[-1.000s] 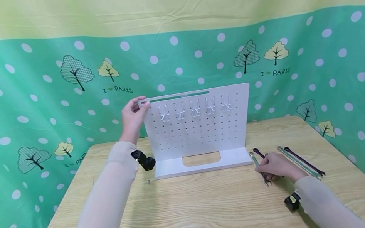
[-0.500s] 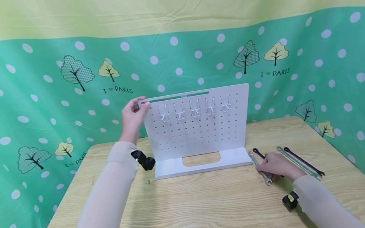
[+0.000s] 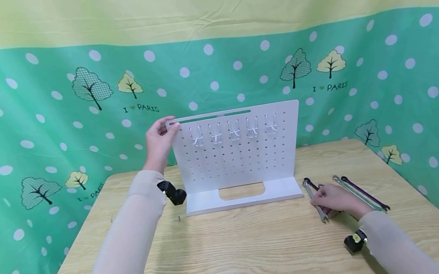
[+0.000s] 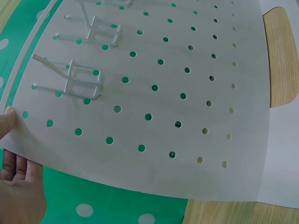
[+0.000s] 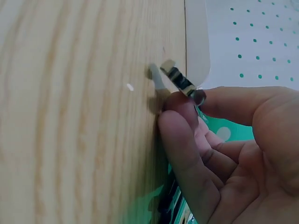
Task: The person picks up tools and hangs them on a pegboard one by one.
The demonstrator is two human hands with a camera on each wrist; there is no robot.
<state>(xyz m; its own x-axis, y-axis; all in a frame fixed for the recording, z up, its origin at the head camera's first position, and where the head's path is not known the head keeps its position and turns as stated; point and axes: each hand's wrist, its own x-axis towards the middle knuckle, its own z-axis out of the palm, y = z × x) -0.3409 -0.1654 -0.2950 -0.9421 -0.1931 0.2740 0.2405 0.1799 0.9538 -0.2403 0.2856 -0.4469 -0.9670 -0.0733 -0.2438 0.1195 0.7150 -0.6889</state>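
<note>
My left hand (image 3: 159, 143) holds the white pegboard (image 3: 240, 164) by its upper left corner, thumb on the front face and fingers behind. In the left wrist view the thumb and several fingers of the left hand (image 4: 21, 196) show at the board's edge. At the board's right, my right hand (image 3: 337, 198) pinches a silver wrench (image 3: 309, 191) between thumb and fingers, close over the table. The right wrist view shows the wrench's open end (image 5: 180, 80) sticking out past the fingertips. A dark purple wrench (image 3: 312, 184) lies partly hidden behind that hand.
A teal wrench (image 3: 355, 190) and another dark purple wrench (image 3: 364, 191) lie side by side right of the hand. Several white wire hooks (image 3: 234, 130) line the pegboard's upper part. A polka-dot curtain (image 3: 211, 77) hangs behind the wooden table (image 3: 239, 246).
The silver wrench and my right hand have shifted slightly to the right, and the wrench has turned a little in the fingers. My left hand stays on the pegboard corner.
</note>
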